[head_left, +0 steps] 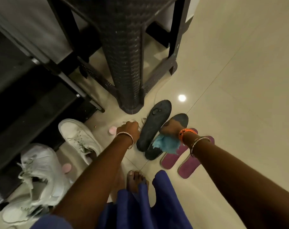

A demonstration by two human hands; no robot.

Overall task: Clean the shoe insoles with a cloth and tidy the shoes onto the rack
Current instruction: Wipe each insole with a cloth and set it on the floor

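Two dark insoles lie side by side on the tiled floor, one (154, 128) to the left and the other (181, 119) partly under my right hand (171, 128). That hand holds a blue cloth (167, 144) bunched under the wrist and presses down on the right insole. My left hand (129, 128) is curled over a pale shoe (132, 121) on the floor, which it mostly hides. Two white sneakers (79, 136) (38, 177) lie at the left beside the dark shoe rack (25, 100).
A pair of purple insoles or slippers (188, 164) lies under my right forearm. A dark wicker stool (125, 63) stands just beyond the insoles. Small pink round bits (112, 130) (67, 167) sit on the floor. My bare foot (135, 179) is near the bottom.
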